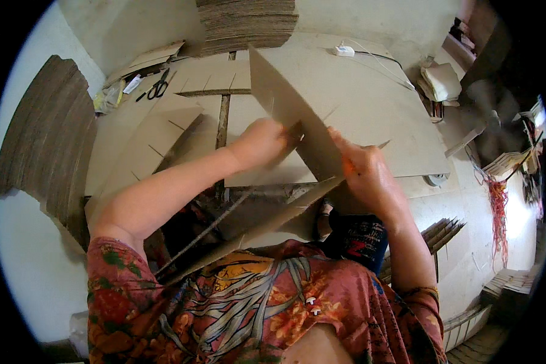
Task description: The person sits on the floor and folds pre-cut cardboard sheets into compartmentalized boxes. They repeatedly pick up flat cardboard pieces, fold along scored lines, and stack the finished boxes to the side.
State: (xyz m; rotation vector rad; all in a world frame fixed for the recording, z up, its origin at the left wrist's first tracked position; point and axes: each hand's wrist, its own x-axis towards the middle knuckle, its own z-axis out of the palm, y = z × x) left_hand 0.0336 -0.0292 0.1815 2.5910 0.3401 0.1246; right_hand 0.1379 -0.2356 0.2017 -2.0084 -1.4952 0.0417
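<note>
In the centre of the frame, a cardboard sheet [288, 97] is held tilted above the table [376, 115], and its upper corner points to the upper middle of the frame. The person's left hand [262, 144], left of the sheet, has its fingers closed on a cardboard piece [314, 150] which meets the sheet crosswise; the tips of these fingers are partly hidden. The right hand [365, 167], right of centre, grasps the right edge of the sheet, with bent fingers; how firmly it presses, I cannot tell. Below the hands, a long cardboard strip [255, 229] goes slantwise toward the lower left, in front of the patterned shirt [242, 303]. On the left part of the table lies slotted cardboard [167, 136], and near it, at the upper left, black scissors [159, 88]. One cardboard stack [247, 24] stands at the top of the frame, another brown stack [48, 127] at the left edge. A white adapter [344, 51] rests at the upper right of the table, and a fan [494, 115] is at the far right.
</note>
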